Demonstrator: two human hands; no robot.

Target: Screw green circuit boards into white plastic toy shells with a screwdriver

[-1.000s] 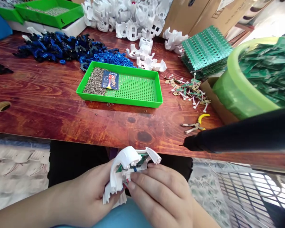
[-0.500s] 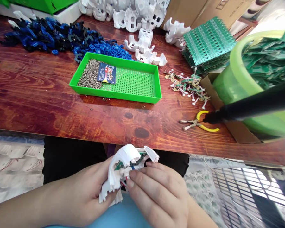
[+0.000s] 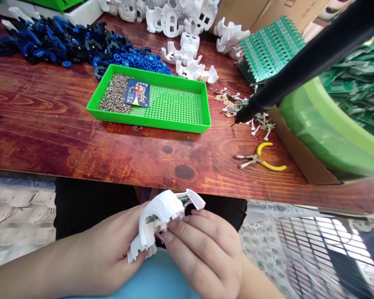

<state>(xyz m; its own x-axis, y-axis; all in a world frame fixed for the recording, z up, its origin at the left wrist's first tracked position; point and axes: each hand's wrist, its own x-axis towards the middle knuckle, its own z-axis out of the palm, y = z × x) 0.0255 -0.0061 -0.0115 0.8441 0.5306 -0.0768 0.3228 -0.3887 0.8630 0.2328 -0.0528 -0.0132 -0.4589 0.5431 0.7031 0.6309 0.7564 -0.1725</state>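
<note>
My left hand [image 3: 112,249] is closed around a curved white plastic shell [image 3: 162,207], held over my lap in front of the table edge. Inside the shell a bit of green circuit board [image 3: 152,218] shows through the openings. My right hand [image 3: 205,253] has its fingers together, thumb and fingertips pinching at a small white wire connector [image 3: 164,227] within the shell. A red wire [image 3: 159,237] peeks out below it. The fingers hide most of the connector and the board's far side.
A green tray [image 3: 149,121] holds screws and a card. Beyond it lie blue and black parts [image 3: 65,41] and white shells [image 3: 190,45]. To the right are yellow-handled pliers [image 3: 258,158], small wired boards [image 3: 230,99], stacked green boards [image 3: 271,50], a green tub [image 3: 324,124] and a black screwdriver [image 3: 293,62].
The shell has tilted slightly, showing more of its outer face and less of the board. Both hands have shifted little. The black screwdriver has swung up and left, over the small wired boards.
</note>
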